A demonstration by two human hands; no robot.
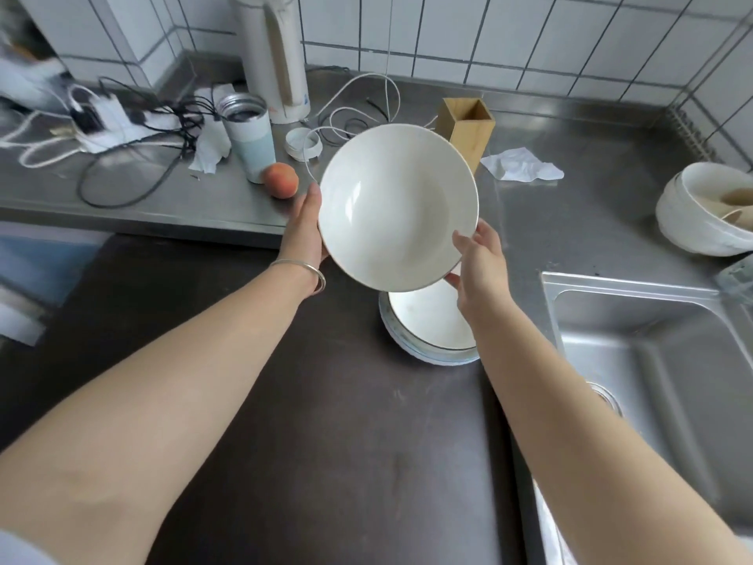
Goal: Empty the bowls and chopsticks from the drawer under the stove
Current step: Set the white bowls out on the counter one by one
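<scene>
A white bowl is tilted toward me above the counter, its inside facing the camera. My left hand grips its left rim, thumb on the edge. My right hand holds its lower right rim, fingers partly spread. Directly below it, a stack of white bowls or plates rests on the dark stove top. A wooden square holder stands empty behind the bowl. No drawer and no chopsticks are in view.
A steel sink lies at the right, with a white bowl stack holding spoons beyond it. On the steel counter sit a peach, an open cup, its lid, a kettle, tangled cables and crumpled tissue.
</scene>
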